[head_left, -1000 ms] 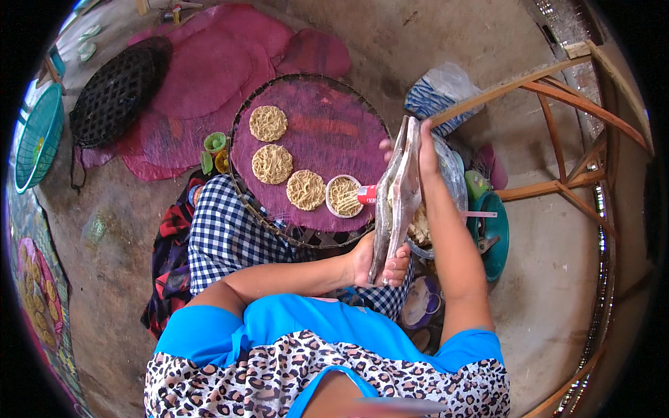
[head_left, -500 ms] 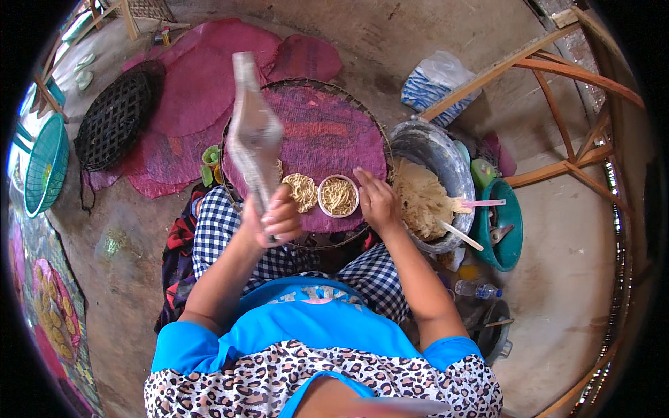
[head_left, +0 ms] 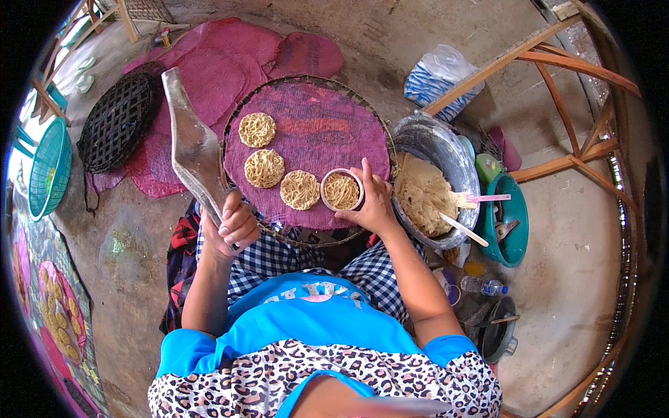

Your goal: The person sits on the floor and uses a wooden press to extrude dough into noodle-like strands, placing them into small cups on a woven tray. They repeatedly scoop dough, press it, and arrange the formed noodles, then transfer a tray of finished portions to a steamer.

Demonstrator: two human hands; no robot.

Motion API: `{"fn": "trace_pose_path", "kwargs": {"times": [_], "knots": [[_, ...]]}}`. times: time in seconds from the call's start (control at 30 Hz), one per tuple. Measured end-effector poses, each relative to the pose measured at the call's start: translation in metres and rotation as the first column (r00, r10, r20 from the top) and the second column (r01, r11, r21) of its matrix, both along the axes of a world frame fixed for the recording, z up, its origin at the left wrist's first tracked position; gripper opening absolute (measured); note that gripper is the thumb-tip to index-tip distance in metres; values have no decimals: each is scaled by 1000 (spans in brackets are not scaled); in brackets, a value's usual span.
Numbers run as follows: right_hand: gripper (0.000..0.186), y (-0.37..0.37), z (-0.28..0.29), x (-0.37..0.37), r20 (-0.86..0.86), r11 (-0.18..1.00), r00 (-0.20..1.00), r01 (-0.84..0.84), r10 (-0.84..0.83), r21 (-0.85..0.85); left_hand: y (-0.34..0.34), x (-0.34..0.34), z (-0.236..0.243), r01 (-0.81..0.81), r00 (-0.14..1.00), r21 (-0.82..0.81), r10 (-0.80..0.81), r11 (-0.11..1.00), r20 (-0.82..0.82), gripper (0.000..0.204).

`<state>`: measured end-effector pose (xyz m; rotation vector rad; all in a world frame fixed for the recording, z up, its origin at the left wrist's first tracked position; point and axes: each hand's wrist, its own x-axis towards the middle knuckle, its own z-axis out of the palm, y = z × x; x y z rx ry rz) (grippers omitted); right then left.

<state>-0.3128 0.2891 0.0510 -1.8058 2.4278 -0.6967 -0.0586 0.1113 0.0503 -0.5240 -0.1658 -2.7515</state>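
My left hand (head_left: 233, 224) is closed around the lower end of a long greyish tool (head_left: 193, 143) with a widened, flattened middle, perhaps a hand press. It slants up and left, beside the round tray's left rim (head_left: 224, 157). My right hand (head_left: 374, 202) grips the right side of a white ring mould (head_left: 323, 202), thumb at its near edge and fingers at its far edge. Strands of noodle-like dough (head_left: 341, 191) fill the ring. To its left, several round dough nests (head_left: 300, 190) lie in a curve on the pink cloth (head_left: 327, 132) covering the tray.
A large metal basin (head_left: 418, 125) of soft dough (head_left: 421, 195) stands right of the tray, with a white-handled utensil (head_left: 463, 228) in it. Beyond are a green tub (head_left: 516, 254) and a bottle (head_left: 484, 286). A black woven basket (head_left: 118, 122) and pink mats (head_left: 209, 76) lie at left.
The tool in my left hand has swung left and down off the tray, uncovering the dough nests. My right hand has gone from resting beside the ring mould to gripping it.
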Motion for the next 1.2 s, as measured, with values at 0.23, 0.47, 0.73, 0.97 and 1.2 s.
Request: {"fn": "trace_pose_path", "kwargs": {"times": [0.23, 0.47, 0.73, 0.97, 1.2], "knots": [[120, 2, 2, 0, 39, 999, 999, -28, 30, -33, 11, -8, -13, 103, 994, 48, -102, 993, -36, 40], [121, -33, 20, -29, 216, 985, 976, 4, 34, -173, 16, -10, -18, 127, 992, 59, -127, 990, -5, 41], [125, -93, 1, -44, 185, 985, 970, -169, 160, 34, 17, -10, -11, 194, 979, -14, -193, 981, 59, 48], [85, -75, 15, -49, 627, 982, 774, 43, 83, -182, 29, -17, -6, 406, 877, 41, -402, 913, 262, 55], [85, -11, 86, -10, 816, 735, 356, 368, 455, -570, 91, -68, 14, 652, 677, -330, -327, 683, 659, 52]]}}
